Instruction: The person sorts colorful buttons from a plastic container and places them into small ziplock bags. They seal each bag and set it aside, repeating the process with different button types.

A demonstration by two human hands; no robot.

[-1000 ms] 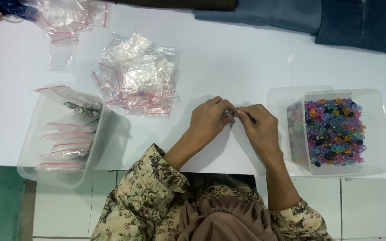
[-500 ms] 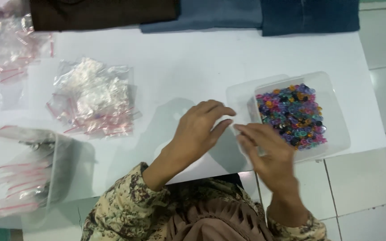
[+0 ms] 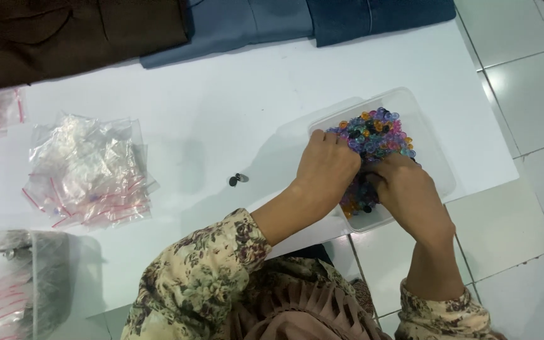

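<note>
White and matte, the table (image 3: 234,107) runs out over a pale tiled floor (image 3: 524,75), with folded brown and blue cloth (image 3: 221,25) lying along its far edge. We have both hands down in the clear plastic tub (image 3: 439,167) that sits at the right-hand near corner, filled with small coloured beads (image 3: 379,129). Our left hand (image 3: 325,167) comes in over the tub's left rim, knuckles up and fingers curled down into the heap; our right hand (image 3: 407,192) comes in from the near rim, likewise curled into the beads. Whether either hand has pinched a bead we cannot tell, since the fingertips are buried. The two hands lie just beside each other, nearly touching, over the near half of the tub, and the bare beads show beyond them toward the far rim. A small dark piece (image 3: 237,179) lies alone on the table to the left of our left wrist, nearer that hand than the other. Further left a heap of little clear zip bags (image 3: 86,170) rests near the left edge, well apart from both hands.
</note>
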